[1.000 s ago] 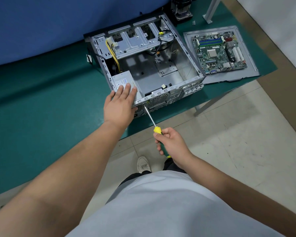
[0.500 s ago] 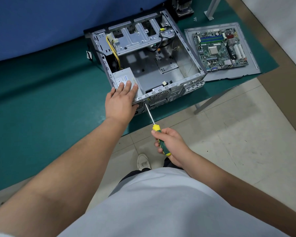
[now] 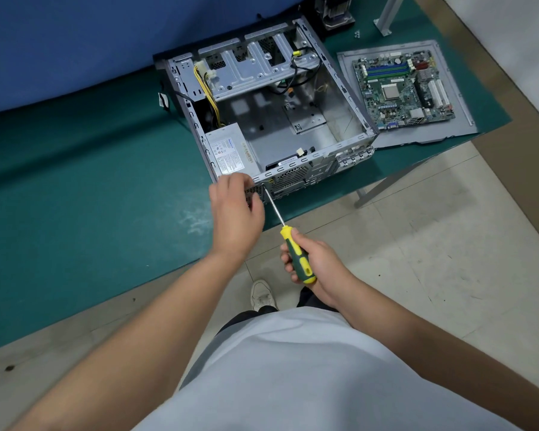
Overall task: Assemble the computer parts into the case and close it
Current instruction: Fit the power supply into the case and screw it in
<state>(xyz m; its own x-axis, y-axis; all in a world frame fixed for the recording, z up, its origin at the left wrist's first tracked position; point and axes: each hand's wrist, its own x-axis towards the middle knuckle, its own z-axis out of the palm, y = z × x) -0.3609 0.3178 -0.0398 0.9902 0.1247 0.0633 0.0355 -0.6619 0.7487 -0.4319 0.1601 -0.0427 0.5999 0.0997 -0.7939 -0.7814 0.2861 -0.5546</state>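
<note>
The open grey computer case lies on its side on the green table, rear panel facing me. The power supply sits in the case's near-left corner. My right hand grips the yellow-and-green screwdriver; its tip touches the rear panel beside the power supply. My left hand is at the rear panel left of the shaft, fingers curled; anything they hold is hidden. The motherboard lies on the grey side panel right of the case.
A cooler, a few small screws and a metal post stand at the table's far right. A blue wall runs behind. The case's rear sits at the table's front edge, above tiled floor. Brown cardboard lies on the right.
My left hand has come off the top of the power supply and curled down against the rear panel beside the screwdriver tip. My right hand still grips the screwdriver at the same spot.
</note>
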